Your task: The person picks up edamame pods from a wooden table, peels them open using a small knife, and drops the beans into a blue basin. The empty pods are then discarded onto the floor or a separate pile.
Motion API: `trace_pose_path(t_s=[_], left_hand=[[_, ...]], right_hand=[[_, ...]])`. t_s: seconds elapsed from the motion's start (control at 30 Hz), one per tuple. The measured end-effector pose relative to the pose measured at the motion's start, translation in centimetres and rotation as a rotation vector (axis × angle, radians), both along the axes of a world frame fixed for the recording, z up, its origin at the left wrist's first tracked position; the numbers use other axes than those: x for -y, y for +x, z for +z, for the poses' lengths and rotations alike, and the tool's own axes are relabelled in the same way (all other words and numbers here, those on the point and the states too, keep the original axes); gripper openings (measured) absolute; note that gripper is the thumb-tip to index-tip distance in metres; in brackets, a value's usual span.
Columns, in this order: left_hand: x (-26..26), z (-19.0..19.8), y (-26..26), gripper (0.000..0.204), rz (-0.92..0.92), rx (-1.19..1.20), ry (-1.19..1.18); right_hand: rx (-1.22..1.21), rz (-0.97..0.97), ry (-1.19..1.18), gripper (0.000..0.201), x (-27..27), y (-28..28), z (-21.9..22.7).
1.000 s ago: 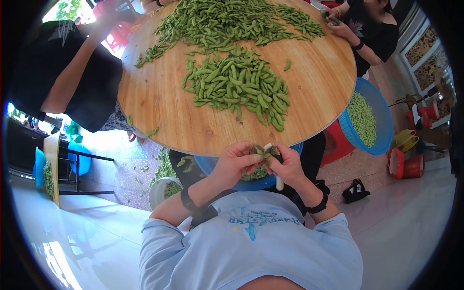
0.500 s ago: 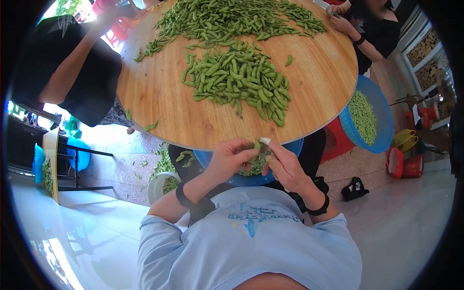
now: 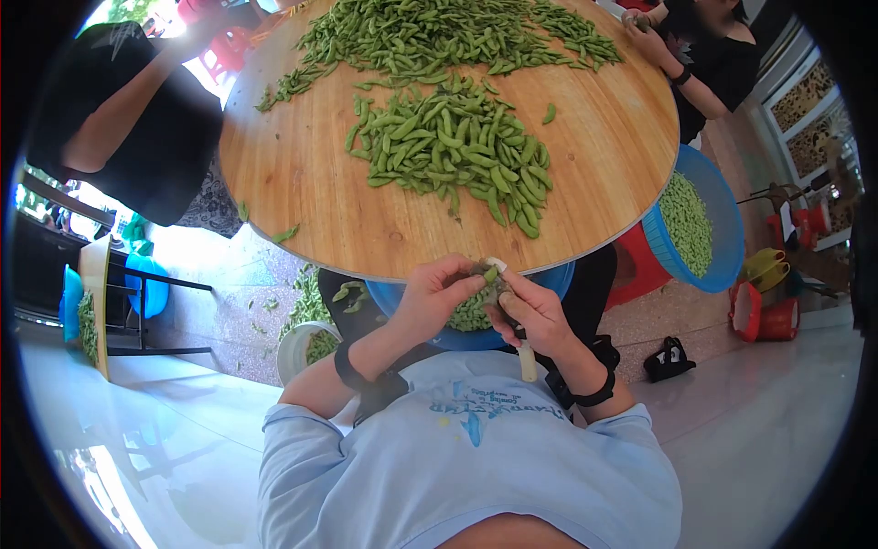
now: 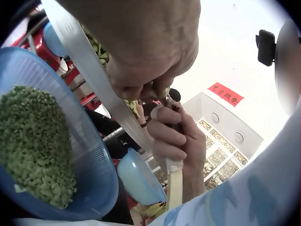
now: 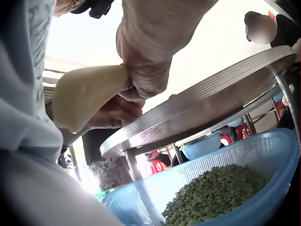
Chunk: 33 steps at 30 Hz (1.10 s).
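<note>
Over the table's near edge, my left hand [image 3: 437, 295] pinches a green soybean pod [image 3: 491, 274] between thumb and fingers. My right hand [image 3: 540, 318] meets it there, its fingers curled round a tool with a cream-coloured handle [image 3: 528, 362]; the working end is hidden among the fingers. The handle sticks out below the fist in the left wrist view, and a white wrap [image 4: 154, 112] shows on a right finger. Below both hands, a blue basket [image 5: 270, 143] holds shelled green beans [image 5: 214, 193].
Heaped pods [image 3: 448, 151] cover part of the round wooden table [image 3: 604, 174]. Another blue basket of beans [image 3: 722, 220] stands to the right. At lower left are a white bucket [image 3: 291, 352] and pods on the floor. Other people sit at the table's left and far right.
My hands came slightly apart half a second ago, and are now close together again at the pod. The right hand has turned, so the cream handle shows more fully.
</note>
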<state>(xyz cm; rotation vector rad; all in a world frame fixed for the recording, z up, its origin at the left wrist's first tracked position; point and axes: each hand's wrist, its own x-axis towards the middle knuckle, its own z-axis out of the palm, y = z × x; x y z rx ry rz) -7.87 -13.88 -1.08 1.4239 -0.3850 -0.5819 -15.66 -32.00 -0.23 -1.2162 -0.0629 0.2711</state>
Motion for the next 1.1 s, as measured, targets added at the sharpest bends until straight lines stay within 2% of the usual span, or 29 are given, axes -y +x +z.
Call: trace_pose_path(t_s=[0.23, 0.33, 0.4, 0.43, 0.5, 0.53, 0.6, 0.63, 0.7, 0.73, 0.8, 0.83, 0.9, 0.93, 1.0, 1.1], left_hand=[[0.1, 0.3, -0.6, 0.010, 0.016, 0.091, 0.053], [0.1, 0.1, -0.5, 0.009, 0.031, 0.099, -0.014], [-0.1, 0.6, 0.0, 0.007, -0.066, -0.263, -0.139], [-0.1, 0.8, 0.2, 0.007, -0.064, -0.264, -0.138], [0.0, 1.3, 0.5, 0.008, -0.125, -0.559, -0.223], [0.1, 1.0, 0.6, 0.008, -0.124, -0.561, -0.221], [0.4, 0.6, 0.5, 0.009, -0.106, -0.562, -0.259], [0.7, 0.8, 0.1, 0.009, -0.107, -0.565, -0.258], [1.7, 1.4, -0.8, 0.010, -0.019, -0.265, 0.015], [2.0, 1.3, -0.9, 0.010, -0.019, -0.265, 0.013], [2.4, 1.1, -1.2, 0.012, 0.111, 0.383, 0.293], [2.4, 1.2, -1.1, 0.012, 0.115, 0.388, 0.291], [1.8, 1.4, -0.9, 0.015, 0.066, 0.498, 0.272], [1.5, 1.6, -1.0, 0.015, 0.072, 0.500, 0.277], [0.6, 2.1, -1.2, 0.017, 0.074, 0.689, 0.289], [-2.1, 4.3, -2.0, 0.014, 0.021, 0.742, 0.432]], right_hand=[[0.069, -0.046, -0.089, 0.042, -0.3, -0.2, -0.5], [0.093, -0.096, -0.114, 0.038, -0.5, -0.2, -0.4], [0.140, -0.113, -0.067, 0.036, -0.4, -0.1, -0.9], [0.139, -0.112, -0.065, 0.036, -0.1, 0.0, -0.9], [0.105, -0.006, 0.044, 0.034, 0.6, 0.2, -0.7], [0.103, -0.006, 0.047, 0.034, 0.5, 0.7, -1.3], [0.749, -0.250, -0.588, 0.034, 0.0, 1.5, -2.6], [0.745, -0.251, -0.588, 0.034, 0.0, 1.4, -2.6], [0.759, -0.311, -0.658, 0.035, 0.0, 1.3, -2.1], [0.759, -0.310, -0.659, 0.035, 0.0, 1.1, -1.8], [0.490, -0.307, -0.536, 0.037, -0.1, 0.4, -1.5], [0.496, -0.305, -0.536, 0.037, -0.2, 0.3, -1.6], [0.192, -0.316, -0.270, 0.037, -0.2, 0.1, -2.2], [0.195, -0.310, -0.266, 0.037, -0.2, 0.2, -2.2], [0.543, -0.333, -0.551, 0.032, -0.2, 0.6, -2.3], [0.533, -0.336, -0.533, 0.024, -0.2, 0.6, -2.6]])
